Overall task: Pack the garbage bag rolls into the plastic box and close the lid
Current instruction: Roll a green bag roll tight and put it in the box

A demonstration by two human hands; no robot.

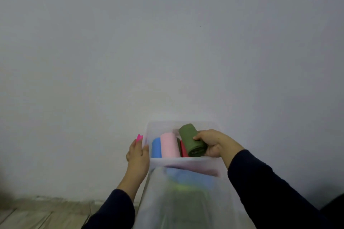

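Observation:
A clear plastic box [183, 162] stands open low in the head view, against a white wall. Inside lie a blue roll [156, 148], a pink roll [169, 145] and a red roll [184, 150], side by side. My right hand [214, 144] grips a dark green roll [191, 139] tilted over the box's right side, above the red roll. My left hand [137, 154] grasps the box's left wall, thumb on the rim. A bright pink clip [139, 138] shows at the left rim, by my fingertips. In front of the box a translucent panel [186, 197] blurs more coloured shapes.
A plain white wall [167, 52] fills most of the view. Wooden floor boards [46, 214] show at the bottom left. Both my forearms wear dark sleeves.

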